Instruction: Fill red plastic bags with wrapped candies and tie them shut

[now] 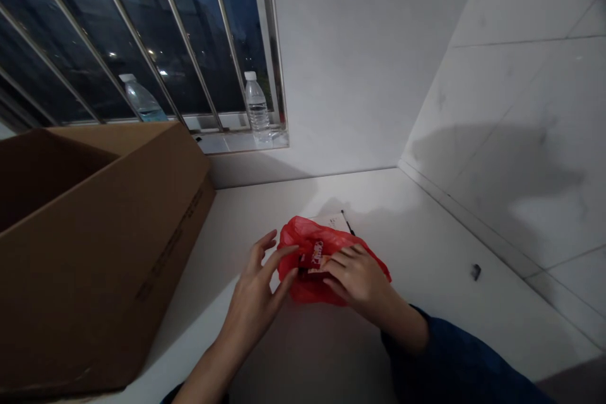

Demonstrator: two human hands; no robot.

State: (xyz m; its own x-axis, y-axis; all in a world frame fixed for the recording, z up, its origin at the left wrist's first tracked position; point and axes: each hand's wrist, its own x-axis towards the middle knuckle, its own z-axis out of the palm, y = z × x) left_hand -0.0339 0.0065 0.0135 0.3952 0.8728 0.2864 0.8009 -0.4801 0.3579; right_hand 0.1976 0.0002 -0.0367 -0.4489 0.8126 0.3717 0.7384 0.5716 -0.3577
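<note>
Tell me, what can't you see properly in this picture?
- What is in the red bag: the right hand and crumpled plastic cover it, head view.
- The print on the packet: too small.
- The cardboard box: cut off by the left edge.
- The small dark thing by the wall: too small.

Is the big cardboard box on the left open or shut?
Open: the cardboard box shows its dark inside from above, with no flaps over it.
</note>
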